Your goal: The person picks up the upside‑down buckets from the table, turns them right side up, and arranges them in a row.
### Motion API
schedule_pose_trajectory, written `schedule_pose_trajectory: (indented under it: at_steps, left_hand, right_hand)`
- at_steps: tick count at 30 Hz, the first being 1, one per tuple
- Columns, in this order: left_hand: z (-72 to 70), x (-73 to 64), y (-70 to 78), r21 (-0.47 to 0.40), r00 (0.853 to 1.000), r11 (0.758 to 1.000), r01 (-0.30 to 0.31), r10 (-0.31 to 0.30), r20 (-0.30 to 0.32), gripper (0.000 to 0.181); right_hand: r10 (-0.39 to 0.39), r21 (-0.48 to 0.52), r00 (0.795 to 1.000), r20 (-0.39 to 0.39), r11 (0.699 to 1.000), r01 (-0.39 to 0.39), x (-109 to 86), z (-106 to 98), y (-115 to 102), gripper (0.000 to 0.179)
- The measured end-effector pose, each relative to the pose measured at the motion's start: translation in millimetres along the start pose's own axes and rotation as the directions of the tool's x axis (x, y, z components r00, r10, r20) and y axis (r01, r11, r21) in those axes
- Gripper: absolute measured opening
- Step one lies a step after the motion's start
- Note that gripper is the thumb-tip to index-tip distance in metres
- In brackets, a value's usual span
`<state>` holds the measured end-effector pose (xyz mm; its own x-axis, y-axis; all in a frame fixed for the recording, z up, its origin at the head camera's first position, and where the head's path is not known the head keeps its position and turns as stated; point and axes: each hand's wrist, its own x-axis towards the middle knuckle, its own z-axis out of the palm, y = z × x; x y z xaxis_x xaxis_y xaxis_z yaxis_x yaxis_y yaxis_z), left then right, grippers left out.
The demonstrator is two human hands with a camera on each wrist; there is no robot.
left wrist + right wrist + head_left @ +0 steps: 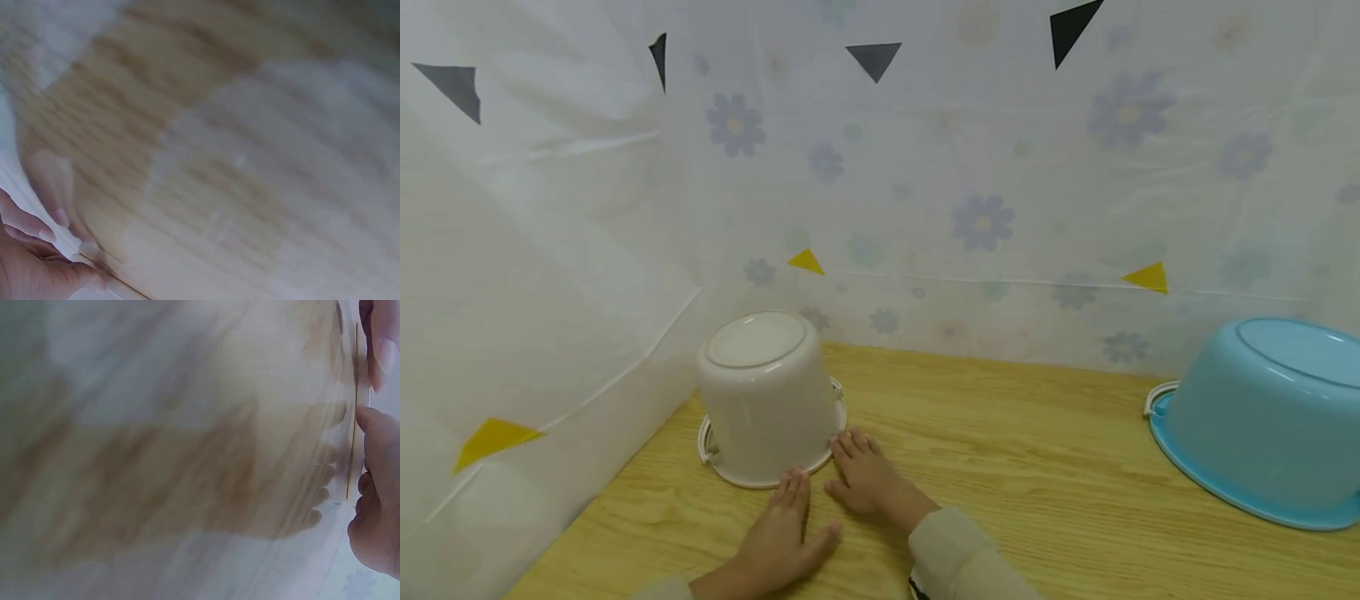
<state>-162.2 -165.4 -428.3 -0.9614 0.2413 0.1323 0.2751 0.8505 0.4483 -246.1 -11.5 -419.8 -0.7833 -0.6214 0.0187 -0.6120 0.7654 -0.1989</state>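
Note:
A white bucket (767, 408) stands upside down on the wooden table, its rim on the tabletop and its handle lying against the rim. My left hand (778, 533) has its fingertips at the near edge of that rim, fingers straight and thumb spread to the right. My right hand (867, 477) touches the rim's right side with extended fingers, palm down. In the left wrist view, part of the left hand (37, 272) shows at the lower left corner. The right wrist view has the right hand (378, 487) along its right edge.
A blue bucket (1270, 433), also upside down, stands at the right of the wooden table (1000, 433). White sheeting with flowers (925, 183) hangs behind, and a plain white sheet (550, 250) borders the left. Black and yellow triangles are on the sheets.

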Motion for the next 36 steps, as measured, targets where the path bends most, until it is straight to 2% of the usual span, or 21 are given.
schedule_pose_trajectory:
  at_steps: [8,11,20,24,31,36]
  left_hand:
    - [-3.3,-1.1,3.8,-0.002,0.999,1.0,0.003,-0.003,0.043,0.086]
    - [-5.3,-0.4,1.8,0.009,0.998,1.0,-0.005,0.004,0.059,0.087]
    - [-8.5,0.5,-4.5,0.034,0.998,0.999,-0.022,0.02,0.057,0.088]
    - [-10.0,-2.6,-7.6,0.056,0.999,0.998,0.013,-0.015,0.04,0.09]
    - [-12.8,-4.0,-18.7,0.114,0.992,0.986,0.12,-0.123,0.019,0.095]
    - [-16.0,1.5,-23.2,0.118,0.99,0.983,0.139,-0.143,0.022,0.095]
  right_hand:
    - [0.0,-0.06,1.0,-0.013,0.998,0.0,-1.3,2,6,0.063]
    - [0.005,-0.054,1.0,-0.001,0.999,-0.005,-1.4,2,8,0.062]
    - [0.014,-0.034,1.0,0.004,0.999,-0.014,-8.5,-6,8,0.06]
    - [0.016,-0.009,1.0,-0.004,1.0,-0.016,-11.5,-10,10,0.058]
    - [0.041,-0.016,0.999,0.01,0.999,-0.04,-16.2,-13,12,0.059]
    - [0.046,-0.003,0.999,0.015,0.999,-0.046,-18.0,-14,15,0.06]
